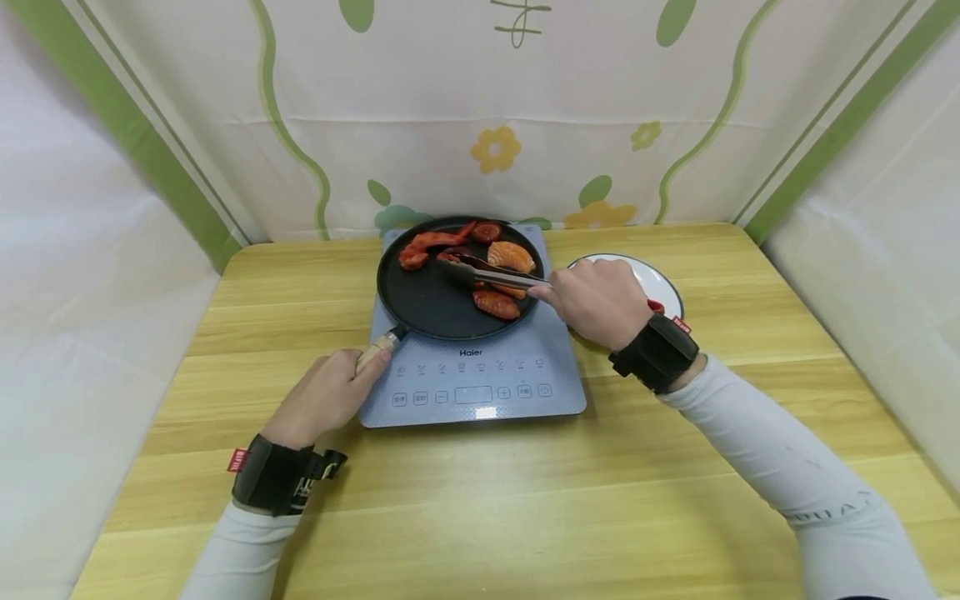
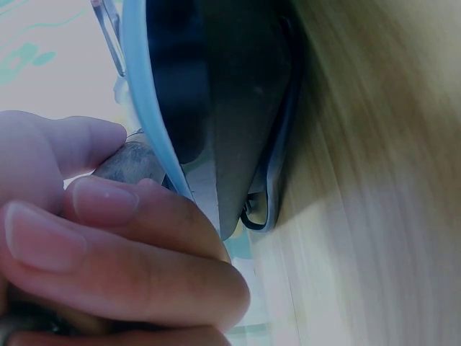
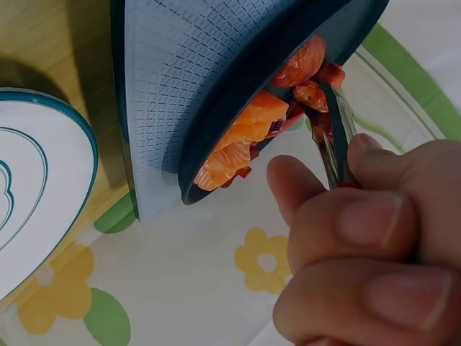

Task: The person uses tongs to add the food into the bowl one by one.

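Note:
A round black frying pan (image 1: 431,304) sits on a grey-blue induction cooktop (image 1: 525,350). My left hand (image 1: 322,396) grips its pale handle (image 1: 372,350), at the pan's lower left. In my right hand (image 1: 600,304) are metal tongs (image 1: 504,277), reaching over the pan from the right. Their dark tips are down among reddish pieces; I cannot tell whether they pinch one. An orange salmon piece (image 1: 512,256) lies at the pan's right, above a red-brown chicken wing (image 1: 496,304). A longer red wing piece (image 1: 423,248) lies at the upper left, and a round red slice (image 1: 487,232) near the far rim.
Partly behind my right hand stands a white plate (image 1: 660,282) with a dark rim; something red (image 1: 656,307) shows by my wrist. The wooden table (image 1: 465,517) meets a patterned cloth wall (image 1: 420,150) at the back, with white cloth on both sides.

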The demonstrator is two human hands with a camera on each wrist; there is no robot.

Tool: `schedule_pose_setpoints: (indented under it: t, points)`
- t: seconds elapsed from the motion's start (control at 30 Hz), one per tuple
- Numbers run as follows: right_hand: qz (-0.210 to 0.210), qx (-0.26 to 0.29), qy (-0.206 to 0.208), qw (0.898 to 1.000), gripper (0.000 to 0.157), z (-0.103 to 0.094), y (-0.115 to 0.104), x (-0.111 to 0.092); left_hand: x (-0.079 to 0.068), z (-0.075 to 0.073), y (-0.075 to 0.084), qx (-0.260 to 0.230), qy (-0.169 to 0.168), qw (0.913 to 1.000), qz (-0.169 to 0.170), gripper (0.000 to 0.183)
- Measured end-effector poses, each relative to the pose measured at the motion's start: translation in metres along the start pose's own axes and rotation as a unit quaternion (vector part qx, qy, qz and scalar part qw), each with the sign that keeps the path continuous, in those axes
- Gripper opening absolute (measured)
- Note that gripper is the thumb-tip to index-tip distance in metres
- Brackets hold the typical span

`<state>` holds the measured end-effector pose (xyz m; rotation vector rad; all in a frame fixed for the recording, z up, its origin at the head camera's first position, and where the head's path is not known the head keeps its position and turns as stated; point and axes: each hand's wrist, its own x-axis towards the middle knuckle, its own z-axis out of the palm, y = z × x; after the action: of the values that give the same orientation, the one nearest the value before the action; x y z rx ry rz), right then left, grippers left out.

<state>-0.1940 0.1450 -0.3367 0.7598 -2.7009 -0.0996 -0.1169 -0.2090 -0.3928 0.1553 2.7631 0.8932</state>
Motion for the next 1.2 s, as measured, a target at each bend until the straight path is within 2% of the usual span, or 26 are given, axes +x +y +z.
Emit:
schedule_pose_setpoints:
  t: [0.23, 0.77, 1.2]
  points:
    - [-0.014, -0.015, 0.017, 1.000, 0.058, 0.003, -0.002, 0.008, -0.001, -0.001, -0.001, 0.004, 0.004, 1.0000, -0.005, 0.063]
    - [-0.008, -0.019, 0.017, 1.000, 0.059, 0.008, -0.004, 0.012, 0.000, 0.000, -0.001, 0.002, 0.003, 1.0000, -0.005, 0.063]
    - [0.019, 0.005, -0.016, 1.000, 0.057, 0.008, -0.008, 0.010, 0.001, 0.000, -0.002, 0.007, 0.004, 0.9999, -0.006, 0.063]
